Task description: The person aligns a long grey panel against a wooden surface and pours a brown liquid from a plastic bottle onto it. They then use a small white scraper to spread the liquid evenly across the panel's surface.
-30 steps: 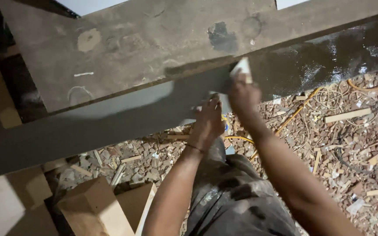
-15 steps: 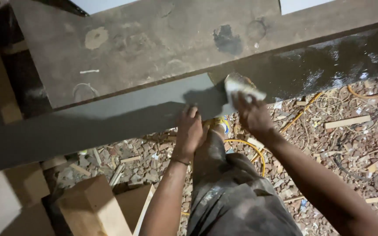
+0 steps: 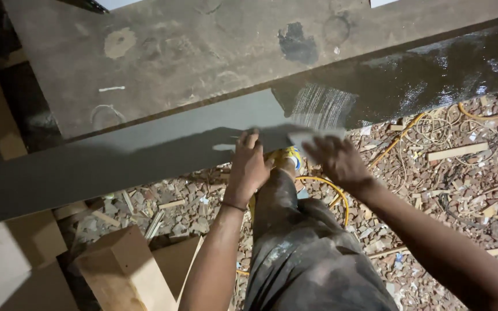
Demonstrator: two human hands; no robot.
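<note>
Nearest, 1 leg in dark, paint-smeared trousers [image 3: 306,259], running up the middle toward a yellow shoe [image 3: 290,156] under the plank.

Flanking it, 2 bare forearms. Left hand [image 3: 249,164], with 1 thin dark band at the wrist, curled over the lower edge of the long flat grey wooden plank [image 3: 116,158], fingers bent round the edge and gripping it, not spread flat. Right hand [image 3: 335,158] pinched shut on 1 small pale folded pad of cloth or paper [image 3: 312,137], pressed against the lower edge of the same plank, just right of the left hand; hands near each other, not touching.

Down at lower left, 2 pale wooden blocks [image 3: 128,265] side by side, plus a flat pale board [image 3: 12,265] beside them.

Across the ground, countless small wood offcuts and chips [image 3: 451,190]; 1 yellow cable [image 3: 329,190] looping past the leg and off to the right.

Plank itself: 1 long board, long axis running from lower left to upper right, tilted slightly upward to the right. Left part matte grey; right part dark, wet and glossy [image 3: 433,75], with pale streaks [image 3: 321,106] directly above the pad.

Farthest, 1 broad worn brown wooden panel [image 3: 191,52] behind the plank, carrying 1 dark blot and several faint ring marks.
</note>
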